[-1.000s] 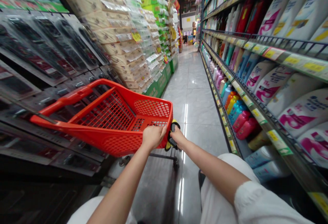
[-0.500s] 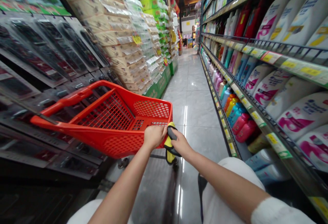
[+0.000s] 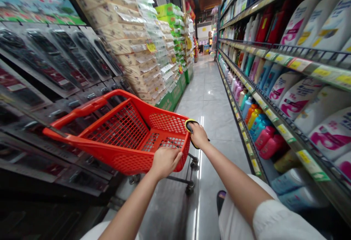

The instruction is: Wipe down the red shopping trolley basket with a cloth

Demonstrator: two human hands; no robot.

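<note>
A red plastic shopping cart stands at an angle in the aisle, its handle toward the left. My left hand is wrapped over the cart's near rim, close to the right corner. Against the right end of the basket, my right hand holds a yellow-and-black cloth with fingers closed on it. The cloth is mostly covered by that hand, so its exact kind is unclear. Inside the basket, the grid floor shows with nothing lying on it.
Shelves of shampoo bottles line the right side. Packaged goods hang on a rack at left, behind the cart. Stacked tissue packs rise beyond it. A grey tiled floor runs between them.
My hands have parted: the right moved forward and right along the cart's end with the cloth, while the left stayed on the rim. The cloth no longer hangs down below the hands.
</note>
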